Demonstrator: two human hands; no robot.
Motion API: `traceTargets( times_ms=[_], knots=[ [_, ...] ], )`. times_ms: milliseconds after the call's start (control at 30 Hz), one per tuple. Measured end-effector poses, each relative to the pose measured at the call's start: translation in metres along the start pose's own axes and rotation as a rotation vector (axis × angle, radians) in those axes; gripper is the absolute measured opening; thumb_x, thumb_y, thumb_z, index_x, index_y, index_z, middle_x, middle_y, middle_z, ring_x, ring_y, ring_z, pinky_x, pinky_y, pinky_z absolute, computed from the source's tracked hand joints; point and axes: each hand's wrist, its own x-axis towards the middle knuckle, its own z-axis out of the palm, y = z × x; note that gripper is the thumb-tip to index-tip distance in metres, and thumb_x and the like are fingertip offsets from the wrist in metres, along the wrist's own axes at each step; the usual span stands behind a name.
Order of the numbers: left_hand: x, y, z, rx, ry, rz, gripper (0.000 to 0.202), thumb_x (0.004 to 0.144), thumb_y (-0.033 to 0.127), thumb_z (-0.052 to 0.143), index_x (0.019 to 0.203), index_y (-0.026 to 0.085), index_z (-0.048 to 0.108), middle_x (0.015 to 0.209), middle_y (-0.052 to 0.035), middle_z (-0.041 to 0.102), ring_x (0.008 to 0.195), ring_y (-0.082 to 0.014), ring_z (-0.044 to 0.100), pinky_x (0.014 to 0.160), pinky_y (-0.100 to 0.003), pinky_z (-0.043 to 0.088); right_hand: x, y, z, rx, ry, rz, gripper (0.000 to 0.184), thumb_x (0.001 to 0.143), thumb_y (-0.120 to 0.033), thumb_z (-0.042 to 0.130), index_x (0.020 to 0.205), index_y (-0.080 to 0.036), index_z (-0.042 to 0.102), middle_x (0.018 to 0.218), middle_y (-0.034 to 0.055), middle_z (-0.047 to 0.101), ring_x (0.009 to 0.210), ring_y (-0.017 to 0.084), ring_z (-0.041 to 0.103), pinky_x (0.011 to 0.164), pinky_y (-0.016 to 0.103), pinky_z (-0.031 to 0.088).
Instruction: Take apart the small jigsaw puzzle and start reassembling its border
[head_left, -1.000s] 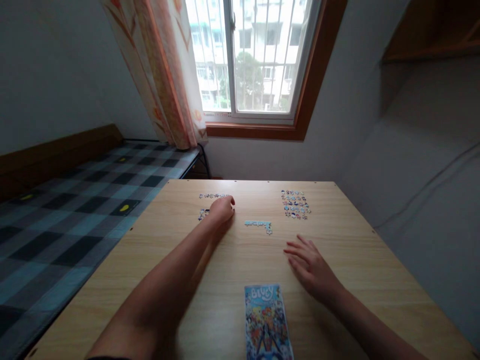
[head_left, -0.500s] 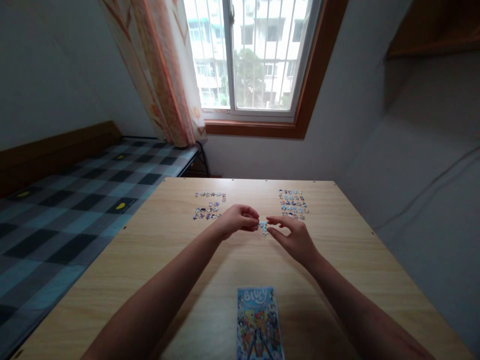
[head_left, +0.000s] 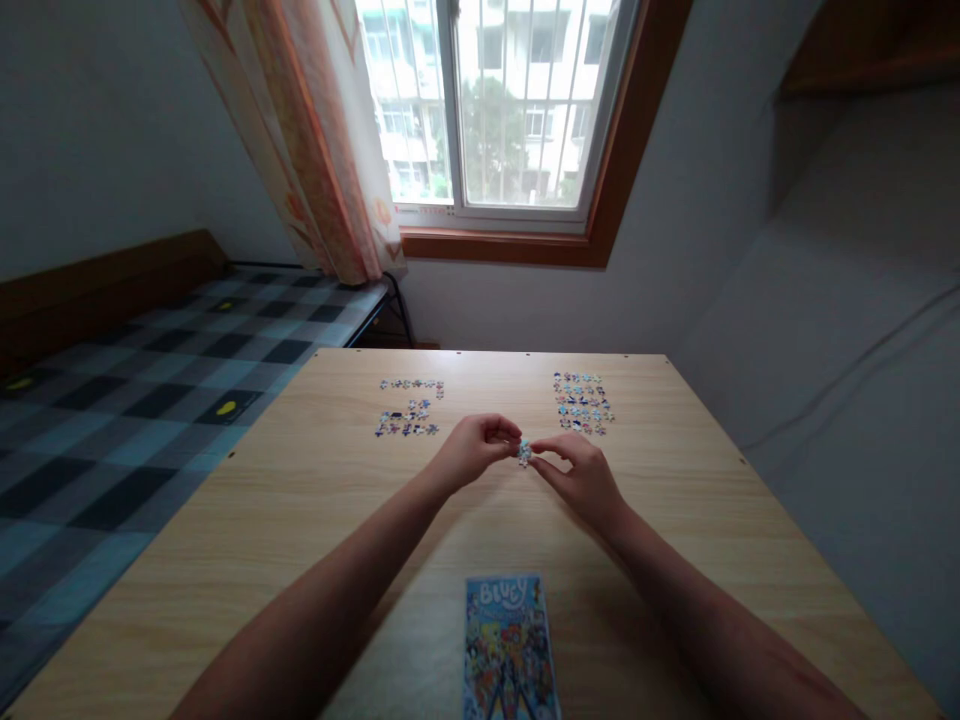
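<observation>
A small cluster of pale blue and white jigsaw puzzle pieces (head_left: 524,454) lies between my two hands near the middle of the table. My left hand (head_left: 484,442) is at its left side, fingers curled and closed with the tips at the pieces. From the right, my right hand (head_left: 576,470) pinches the cluster's edge between thumb and forefinger. How many pieces the fingers cover is too small to tell.
Loose puzzle pieces lie in rows at the back left (head_left: 409,417) and in a block of rows at the back right (head_left: 582,402). A blue picture box (head_left: 510,645) marked "Bluey" lies at the table's (head_left: 300,560) near side. A bed (head_left: 187,400) stands left.
My right hand has come slightly left, closing its thumb and forefinger onto the pieces. The cluster looks more compact. The view has shifted a little.
</observation>
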Motion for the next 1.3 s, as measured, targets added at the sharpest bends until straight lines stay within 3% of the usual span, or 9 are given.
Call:
traceTargets(
  times_ms=[167, 267, 500, 667, 767, 933, 1300],
  knots=[
    [-0.009, -0.009, 0.001, 0.485, 0.06, 0.22, 0.017, 0.08, 0.02, 0.074, 0.097, 0.019, 0.078, 0.093, -0.0059, 0.073, 0.08, -0.0162, 0.066, 0.076, -0.029, 0.052, 0.0, 0.008, 0.001, -0.001, -0.006, 0.025, 0.012, 0.09, -0.03, 0.071, 0.099, -0.024, 0.076, 0.096, 0.0047, 0.076, 0.093, 0.022, 0.067, 0.088, 0.039, 0.049],
    [-0.011, -0.017, 0.004, 0.62, 0.07, 0.289, 0.013, 0.083, 0.022, 0.073, 0.094, 0.021, 0.079, 0.092, -0.0054, 0.073, 0.083, -0.0172, 0.065, 0.08, -0.03, 0.05, -0.001, 0.012, 0.004, -0.002, -0.038, 0.034, 0.012, 0.09, -0.029, 0.071, 0.099, -0.023, 0.076, 0.095, 0.005, 0.076, 0.092, 0.022, 0.067, 0.087, 0.038, 0.049],
    [-0.012, -0.037, 0.008, 0.763, 0.137, 0.292, 0.011, 0.088, 0.024, 0.069, 0.089, 0.022, 0.08, 0.092, -0.0053, 0.074, 0.087, -0.019, 0.065, 0.083, -0.031, 0.048, -0.004, 0.021, 0.009, -0.113, -0.141, 0.024, 0.01, 0.088, -0.03, 0.072, 0.096, -0.025, 0.077, 0.095, 0.0047, 0.076, 0.092, 0.022, 0.065, 0.087, 0.038, 0.048],
    [-0.018, -0.032, 0.013, 0.902, 0.121, 0.288, 0.013, 0.087, 0.023, 0.067, 0.088, 0.023, 0.08, 0.093, -0.0058, 0.074, 0.089, -0.0208, 0.062, 0.084, -0.033, 0.048, -0.004, 0.022, 0.003, -0.217, -0.134, -0.015, 0.023, 0.089, -0.028, 0.069, 0.111, -0.025, 0.075, 0.109, 0.0058, 0.074, 0.104, 0.024, 0.062, 0.096, 0.043, 0.044],
    [-0.022, -0.028, 0.019, 1.002, 0.086, 0.303, 0.018, 0.091, 0.025, 0.062, 0.087, 0.023, 0.08, 0.091, -0.0074, 0.073, 0.088, -0.0214, 0.06, 0.084, -0.034, 0.048, -0.003, 0.023, 0.001, -0.271, -0.123, -0.044, 0.018, 0.093, -0.028, 0.063, 0.103, -0.028, 0.077, 0.112, 0.0054, 0.073, 0.106, 0.025, 0.06, 0.099, 0.045, 0.042],
    [-0.023, -0.028, 0.025, 1.104, 0.067, 0.316, 0.025, 0.094, 0.026, 0.057, 0.082, 0.021, 0.078, 0.088, -0.0091, 0.071, 0.084, -0.0215, 0.057, 0.082, -0.035, 0.047, -0.002, 0.026, 0.006, -0.29, -0.127, -0.055, 0.015, 0.09, -0.028, 0.068, 0.1, -0.029, 0.078, 0.116, 0.0054, 0.071, 0.108, 0.026, 0.058, 0.099, 0.045, 0.043],
    [-0.022, -0.03, 0.026, 1.126, 0.065, 0.238, 0.026, 0.095, 0.028, 0.056, 0.086, 0.022, 0.079, 0.092, -0.0078, 0.072, 0.09, -0.0224, 0.06, 0.08, -0.033, 0.047, 0.0, 0.03, 0.019, -0.289, -0.142, -0.064, 0.008, 0.089, -0.028, 0.072, 0.092, -0.029, 0.079, 0.111, 0.0038, 0.072, 0.105, 0.025, 0.059, 0.097, 0.044, 0.044]
  ],
)
